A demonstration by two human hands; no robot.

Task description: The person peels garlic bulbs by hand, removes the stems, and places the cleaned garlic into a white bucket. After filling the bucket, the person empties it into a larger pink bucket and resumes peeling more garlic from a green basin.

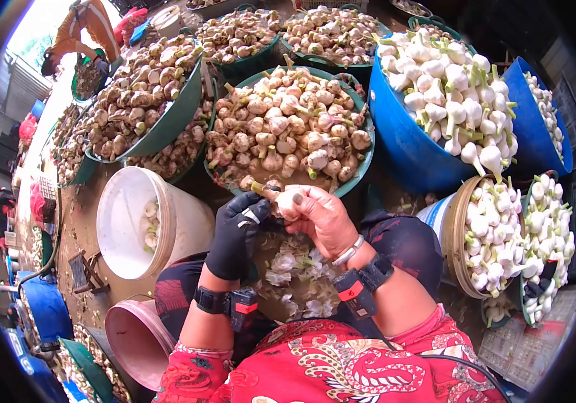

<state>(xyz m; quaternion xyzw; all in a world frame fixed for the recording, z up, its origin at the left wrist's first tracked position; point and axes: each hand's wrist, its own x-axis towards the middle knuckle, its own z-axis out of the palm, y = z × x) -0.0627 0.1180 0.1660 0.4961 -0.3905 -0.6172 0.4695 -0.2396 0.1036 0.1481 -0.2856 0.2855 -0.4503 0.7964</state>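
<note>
My left hand (pixel 239 225), in a black glove with a white mark, is closed around the stem side of a garlic bulb (pixel 288 203). Bare, with a bangle at the wrist, my right hand (pixel 325 218) pinches the same bulb from the other side. Both hands meet over my lap, just in front of a green tub (pixel 362 161) heaped with brownish unpeeled garlic (pixel 288 124). Below them, loose papery garlic skins (pixel 298 275) lie between my knees. Part of the bulb is hidden by my fingers.
Left of me stands a white bucket (pixel 123 221) with a few peeled bulbs inside, and a pink bucket (pixel 137 339). At right, a blue tub (pixel 395 134) and a tan-rimmed bucket (pixel 453 235) hold white garlic. Another person (pixel 86 33) bends over a tub at far left.
</note>
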